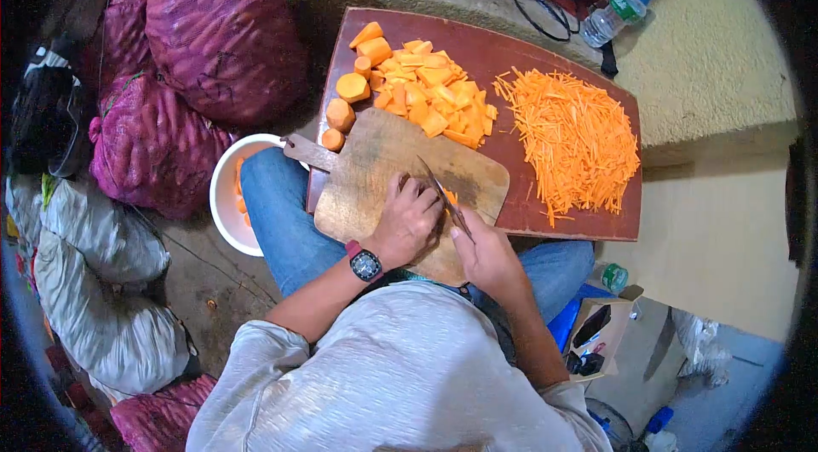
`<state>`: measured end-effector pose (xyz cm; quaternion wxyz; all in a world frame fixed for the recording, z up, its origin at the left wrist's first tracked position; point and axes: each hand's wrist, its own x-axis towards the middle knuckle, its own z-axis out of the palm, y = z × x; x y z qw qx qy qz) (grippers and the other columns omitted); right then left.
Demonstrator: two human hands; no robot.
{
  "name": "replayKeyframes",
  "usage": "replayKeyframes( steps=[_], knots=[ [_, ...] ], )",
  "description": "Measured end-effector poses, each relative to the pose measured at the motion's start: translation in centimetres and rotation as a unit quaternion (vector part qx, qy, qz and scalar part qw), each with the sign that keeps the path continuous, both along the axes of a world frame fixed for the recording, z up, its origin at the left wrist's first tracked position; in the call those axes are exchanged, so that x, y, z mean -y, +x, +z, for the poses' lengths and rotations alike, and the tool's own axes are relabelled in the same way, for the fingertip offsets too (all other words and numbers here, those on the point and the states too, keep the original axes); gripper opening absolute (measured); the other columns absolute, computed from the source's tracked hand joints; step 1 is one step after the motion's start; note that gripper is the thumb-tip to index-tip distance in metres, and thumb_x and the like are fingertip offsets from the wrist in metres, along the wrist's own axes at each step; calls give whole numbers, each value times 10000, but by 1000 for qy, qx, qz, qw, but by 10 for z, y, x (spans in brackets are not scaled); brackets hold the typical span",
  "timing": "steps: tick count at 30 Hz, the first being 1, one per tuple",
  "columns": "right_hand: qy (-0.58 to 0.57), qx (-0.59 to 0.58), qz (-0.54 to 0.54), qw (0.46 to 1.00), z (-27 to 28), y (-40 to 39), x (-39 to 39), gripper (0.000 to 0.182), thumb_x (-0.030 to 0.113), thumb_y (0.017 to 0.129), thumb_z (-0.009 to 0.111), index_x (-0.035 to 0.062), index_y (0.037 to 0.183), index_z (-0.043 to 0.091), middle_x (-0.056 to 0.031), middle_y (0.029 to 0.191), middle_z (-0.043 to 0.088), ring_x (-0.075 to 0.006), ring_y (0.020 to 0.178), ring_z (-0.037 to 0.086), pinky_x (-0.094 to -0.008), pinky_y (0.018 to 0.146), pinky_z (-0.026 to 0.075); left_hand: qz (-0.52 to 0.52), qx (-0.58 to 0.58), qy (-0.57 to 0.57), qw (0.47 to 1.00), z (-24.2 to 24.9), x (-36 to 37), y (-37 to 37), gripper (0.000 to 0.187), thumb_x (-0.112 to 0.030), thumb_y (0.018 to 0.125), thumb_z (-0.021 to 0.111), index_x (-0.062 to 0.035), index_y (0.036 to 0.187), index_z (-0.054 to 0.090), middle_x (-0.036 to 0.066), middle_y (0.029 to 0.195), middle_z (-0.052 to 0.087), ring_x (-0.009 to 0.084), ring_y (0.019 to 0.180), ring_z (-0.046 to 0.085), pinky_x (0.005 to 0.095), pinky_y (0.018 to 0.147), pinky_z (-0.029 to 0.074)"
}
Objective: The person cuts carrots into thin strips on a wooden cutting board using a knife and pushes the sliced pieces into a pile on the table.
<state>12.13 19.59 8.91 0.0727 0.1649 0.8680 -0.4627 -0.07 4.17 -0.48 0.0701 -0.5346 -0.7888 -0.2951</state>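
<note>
A wooden cutting board [366, 171] lies over the near edge of a red-brown table. My left hand [411, 218], with a watch on its wrist, rests on the board with its fingers curled; what lies under them is hidden. My right hand [490, 254] grips a knife [439, 185], its blade beside my left fingertips and pointing away from me. A few orange carrot strips [451, 195] show next to the blade. Behind the board is a heap of carrot slices [434, 90], with thicker carrot chunks [352, 87] at its left. A large pile of shredded carrot [579, 141] lies on the right.
The red-brown table [511, 47] spans the area ahead. A white basin [223, 196] with carrot pieces stands left of my leg. Pink mesh sacks [217, 26] and white sacks [102, 299] fill the left. A plastic bottle [615, 16] lies beyond the table; an open box [596, 337] is at the lower right.
</note>
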Motion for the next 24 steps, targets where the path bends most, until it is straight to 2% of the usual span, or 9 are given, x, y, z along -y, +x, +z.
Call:
replayKeyframes(
  steps=[8, 10, 11, 13, 14, 16, 17, 23, 24],
  knots=[
    [-5, -14, -8, 1000, -4, -1, -2, 350, 123, 1067, 622, -32, 1380, 600, -355, 1055, 694, -552, 1019, 697, -491, 845, 565, -6, 7, 10, 1000, -5, 0, 0, 363, -189, 702, 812, -36, 1027, 757, 129, 1089, 657, 360, 1138, 608, 614, 1137, 387],
    [23, -52, 12, 998, -12, -4, -5, 370, 121, 1075, 620, -44, 1404, 600, -290, 1019, 739, -433, 946, 761, -454, 825, 572, 0, 12, 14, 1000, -7, -1, -2, 368, -167, 701, 825, -36, 1037, 756, 133, 1078, 656, 359, 1122, 616, 604, 1123, 403],
    [23, -54, 12, 998, -10, -2, -6, 370, 121, 1075, 620, -44, 1404, 600, -290, 1019, 739, -433, 946, 761, -454, 825, 572, 0, 10, 14, 1000, -9, -2, -3, 368, -167, 701, 825, -36, 1037, 756, 133, 1078, 656, 359, 1122, 616, 604, 1123, 403],
    [-5, -95, -57, 994, 0, 4, -6, 364, 110, 1082, 609, -52, 1408, 610, -201, 944, 739, -254, 855, 725, -404, 784, 563, 36, 31, 63, 997, -11, -3, -2, 281, -107, 740, 821, -28, 1003, 760, 132, 1025, 664, 348, 1057, 632, 541, 1051, 440],
    [-7, -94, -56, 994, -2, 7, -8, 364, 110, 1082, 609, -52, 1408, 610, -201, 944, 739, -254, 855, 725, -404, 784, 563, 38, 32, 62, 997, -12, -3, -1, 281, -107, 740, 821, -28, 1003, 760, 132, 1025, 664, 348, 1057, 632, 541, 1051, 440],
    [-65, -76, -88, 991, -6, 14, -14, 337, 114, 1085, 605, -58, 1373, 635, -119, 866, 681, -146, 788, 619, -353, 735, 537, 81, 76, 124, 986, -6, -8, -4, 188, -62, 781, 813, -21, 957, 759, 127, 964, 669, 337, 980, 641, 484, 959, 455],
    [-63, -78, -90, 991, -6, 17, -13, 337, 114, 1085, 605, -58, 1373, 635, -119, 866, 681, -146, 788, 619, -353, 735, 537, 91, 86, 156, 980, -2, -9, -5, 127, -28, 792, 802, -17, 906, 748, 119, 913, 667, 332, 918, 636, 459, 871, 444],
    [-27, -89, -6, 996, -28, 35, -23, 309, 137, 1084, 614, -34, 1333, 676, -13, 803, 592, -100, 709, 546, -319, 659, 494, 136, 143, 164, 967, -6, -5, -12, 95, -28, 789, 784, -42, 859, 722, 109, 877, 644, 336, 883, 616, 457, 829, 432],
    [-50, -42, -38, 997, -25, 39, -38, 324, 167, 1084, 618, -33, 1332, 677, -125, 875, 658, -198, 780, 633, -361, 748, 531, 141, 139, 155, 968, -6, -5, -13, 93, -42, 793, 786, -52, 857, 720, 106, 870, 633, 332, 880, 610, 459, 829, 426]
  ],
)
